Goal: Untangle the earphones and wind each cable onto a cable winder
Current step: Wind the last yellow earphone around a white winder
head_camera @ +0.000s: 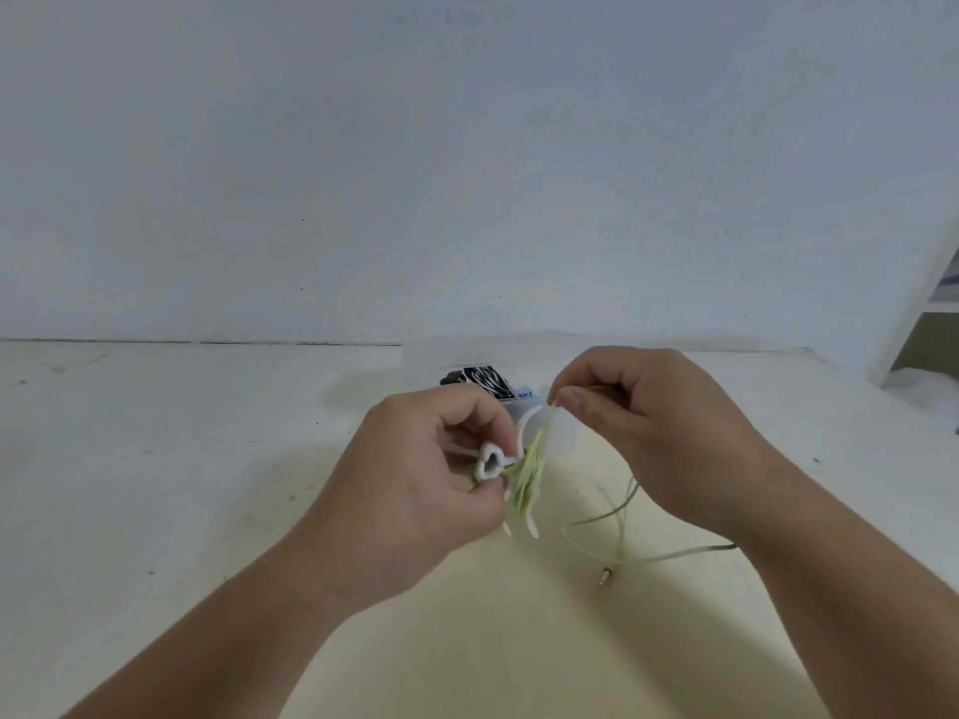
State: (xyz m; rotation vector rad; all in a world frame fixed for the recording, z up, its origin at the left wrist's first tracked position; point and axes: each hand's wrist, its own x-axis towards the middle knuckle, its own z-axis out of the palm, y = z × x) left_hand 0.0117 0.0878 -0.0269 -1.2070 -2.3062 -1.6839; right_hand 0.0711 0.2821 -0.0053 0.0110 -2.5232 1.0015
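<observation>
Gripping the white cable winder (488, 461) above the table (155, 459), the left hand (415, 485) steadies it while the right hand (648, 433) pinches the green earphone cable (542, 438) taut. Loose turns may slip off, or trailing slack near the jack plug (603, 577) could knot.

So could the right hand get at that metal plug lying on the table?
Probably yes: the jack plug lies uncovered on the table near the right hand, though that hand is busy pinching the green cable.
</observation>
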